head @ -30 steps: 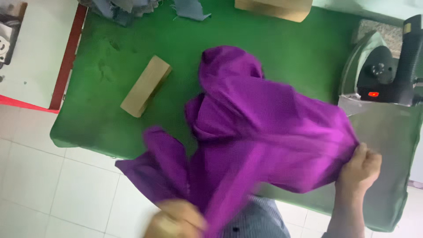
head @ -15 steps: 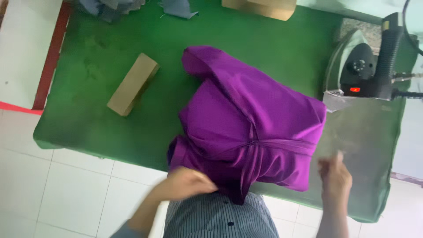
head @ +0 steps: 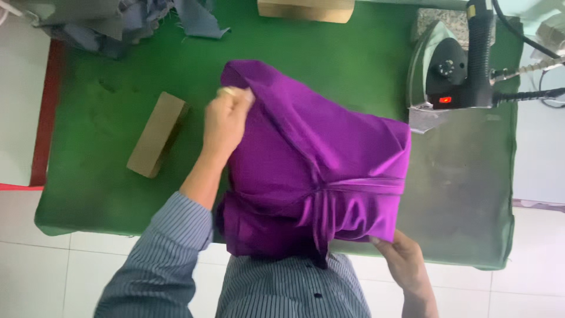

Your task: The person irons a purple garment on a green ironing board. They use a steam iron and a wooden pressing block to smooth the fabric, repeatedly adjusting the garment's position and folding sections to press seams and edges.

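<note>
Gripping purple garment w/ both hands. Left hand closed on the cloth's upper-left edge, fingers pinched round a fold near the far corner, forearm in striped sleeve running diagonally over the surface. Right hand at the near-right corner, fingers curled on the bottom hem, thumb on top; hand sits right at the surface's near edge.

Garment lies bunched mid-surface, gathered folds converging at a seam low-centre, lower part hanging over the near edge against the person's striped shirt. Right edge of cloth fairly straight, stops short of the iron.

Surface = green padded cover, right part worn to grey. Cardboard-coloured block lies left of left hand, near but not touching, angled. Bare green strip btwn block and cloth. Second tan block at far edge, well apart. Grey fabric scraps piled far-left corner. Steam iron stands far-right on a grey pad, red lamp lit, cable running off right; its base is just beside the cloth's upper-right corner. Open room: far-centre green area and grey patch on right. White tiled floor below near edge.
</note>
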